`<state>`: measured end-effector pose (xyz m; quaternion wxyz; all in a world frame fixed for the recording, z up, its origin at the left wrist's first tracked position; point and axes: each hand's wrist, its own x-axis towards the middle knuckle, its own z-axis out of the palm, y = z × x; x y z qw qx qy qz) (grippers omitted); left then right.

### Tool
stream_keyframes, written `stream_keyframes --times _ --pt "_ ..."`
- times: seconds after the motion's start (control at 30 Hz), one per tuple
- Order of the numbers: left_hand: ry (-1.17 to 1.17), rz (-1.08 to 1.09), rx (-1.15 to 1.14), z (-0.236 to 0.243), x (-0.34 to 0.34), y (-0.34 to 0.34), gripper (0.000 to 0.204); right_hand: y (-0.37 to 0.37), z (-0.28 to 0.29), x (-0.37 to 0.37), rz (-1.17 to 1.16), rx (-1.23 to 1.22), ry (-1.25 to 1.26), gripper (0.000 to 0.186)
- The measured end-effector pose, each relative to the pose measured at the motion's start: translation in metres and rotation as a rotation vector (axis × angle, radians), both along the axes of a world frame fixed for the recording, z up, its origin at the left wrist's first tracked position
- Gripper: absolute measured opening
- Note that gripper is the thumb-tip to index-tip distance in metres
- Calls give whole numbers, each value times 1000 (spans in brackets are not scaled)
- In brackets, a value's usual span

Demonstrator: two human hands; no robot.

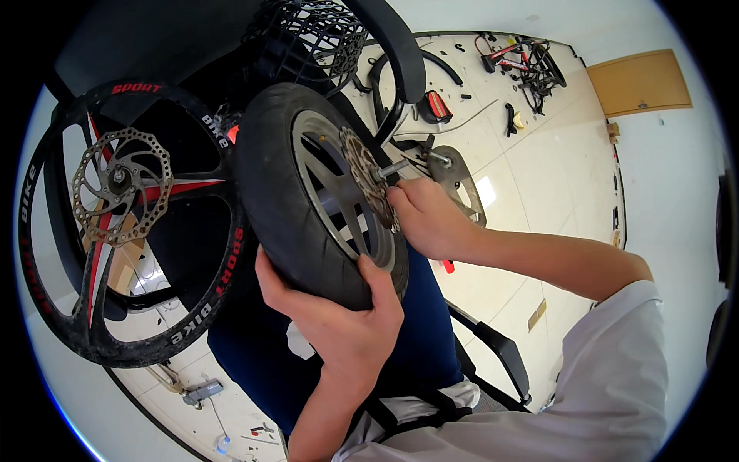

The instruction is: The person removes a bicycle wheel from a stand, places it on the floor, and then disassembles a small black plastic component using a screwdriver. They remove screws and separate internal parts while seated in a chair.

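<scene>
Mid-frame tire (286, 185) looks hefty, grippy, cup it low; left fingers (271, 281) clamp it, right fingers (403, 199) curled, hold unclear.

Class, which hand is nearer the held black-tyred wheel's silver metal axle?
Right: the right hand is close beside the axle; the left hand grips the tyre farther away.

- Three-spoke wheel rim (115, 353), around the brake disc (119, 197): bold block-capital lettering in two colours.
- Red words (137, 88): above, lower right and lower left of the disc, the last foreshortened.
- White words (191, 327): upper right, lower right and left.
- Bicycle frame (506, 55), far right: pale lettering, too small to read.
</scene>
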<state>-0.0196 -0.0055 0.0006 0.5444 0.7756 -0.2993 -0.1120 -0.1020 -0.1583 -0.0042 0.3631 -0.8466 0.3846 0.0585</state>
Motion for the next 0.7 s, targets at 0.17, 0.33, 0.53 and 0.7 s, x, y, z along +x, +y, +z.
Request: stream_keyframes --times 0.17,0.33,0.53,0.7 --pt "-25 23 22 -2 10 -1 81 -1 -1 1 196 -141 22 22" --pt "-3 35 23 -3 15 0 79 5 1 6 106 -52 -25 25" --pt "46 36 15 -2 16 3 79 -12 -3 1 105 90 -146 30" --pt "95 18 -5 -2 17 5 79 -18 -14 -8 -99 275 -274 24"
